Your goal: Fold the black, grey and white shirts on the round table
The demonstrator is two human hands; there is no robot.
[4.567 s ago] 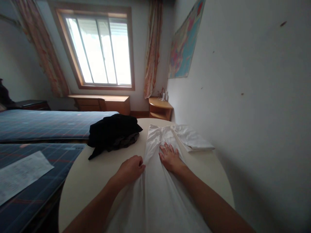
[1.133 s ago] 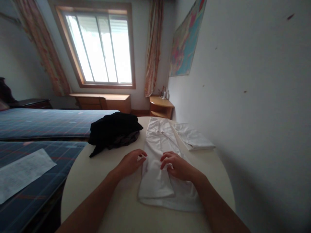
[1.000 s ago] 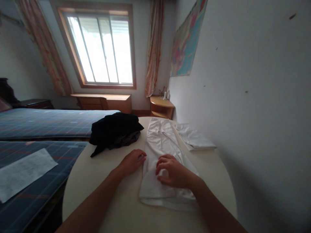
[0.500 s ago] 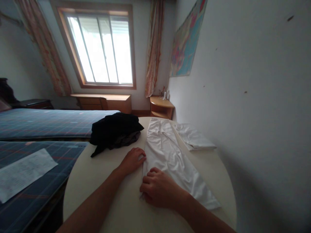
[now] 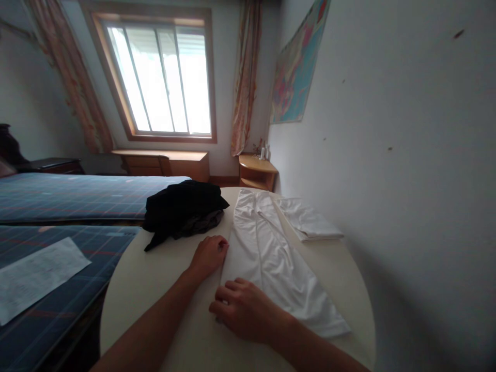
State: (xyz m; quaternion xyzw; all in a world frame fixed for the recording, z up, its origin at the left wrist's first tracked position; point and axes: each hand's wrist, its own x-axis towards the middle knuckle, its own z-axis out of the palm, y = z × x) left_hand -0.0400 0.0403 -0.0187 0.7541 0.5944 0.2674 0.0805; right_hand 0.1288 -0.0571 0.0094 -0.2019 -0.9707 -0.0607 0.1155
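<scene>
White trousers [image 5: 267, 253] lie spread on a round cream table [image 5: 155, 299], the waist end away from me and the legs widening toward me. My left hand [image 5: 209, 254] is closed at their left edge, with thumb and fingers pinched together there. Nearer to me, my right hand [image 5: 246, 310] is curled over the lower left end of the cloth, its fingertips pinching the hem. The hand itself covers part of that end. Creases run through the right half of the trousers, while the left half lies flatter.
A heap of black clothing [image 5: 184, 206] sits at the table's far left. To the right lies a folded white garment [image 5: 310, 222], close to the wall [image 5: 406, 206]. Beds with plaid covers [image 5: 77, 196] stand on the left, one with a paper sheet [image 5: 39, 279] on it.
Both hands have moved slightly left, the right one also toward me. The left edge of the white trousers has been drawn out leftward, and that side now lies wider and smoother.
</scene>
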